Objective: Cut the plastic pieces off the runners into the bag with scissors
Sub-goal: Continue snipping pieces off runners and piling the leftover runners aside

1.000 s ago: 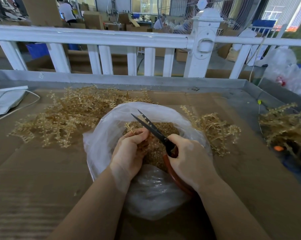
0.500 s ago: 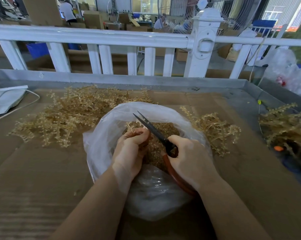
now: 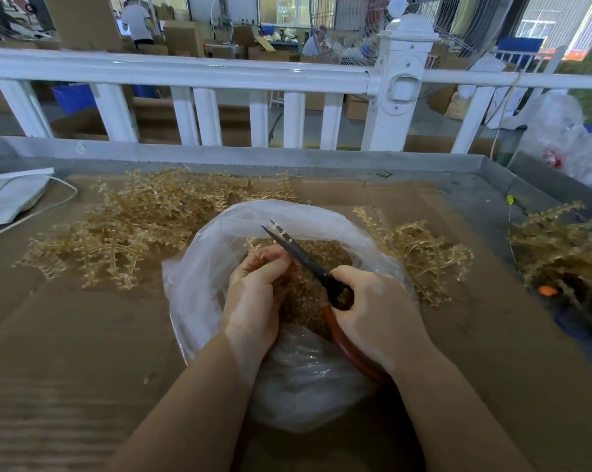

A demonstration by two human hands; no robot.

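Uncut runner pile [image 3: 124,240] was seen far left on the cardboard-lined table [image 3: 66,352], well apart from both hands. Left hand [image 3: 253,298] was curled tight on a small runner piece [image 3: 253,248] held over the open bag [image 3: 199,267]; its grip point was hidden by the fingers. Runner tip poked up and away, just left of the blades. Scissors [image 3: 301,255] were gripped in the right hand [image 3: 376,308], long axis running from lower right up to upper left over the cut pieces [image 3: 325,253] in the bag. Blades were only narrowly parted at the tips. Left hand was nearer the runner. Further runners [image 3: 420,253] lay right of the bag.

Versus 1.0 s earlier: blades were closed down from a wider gape; hands barely shifted.
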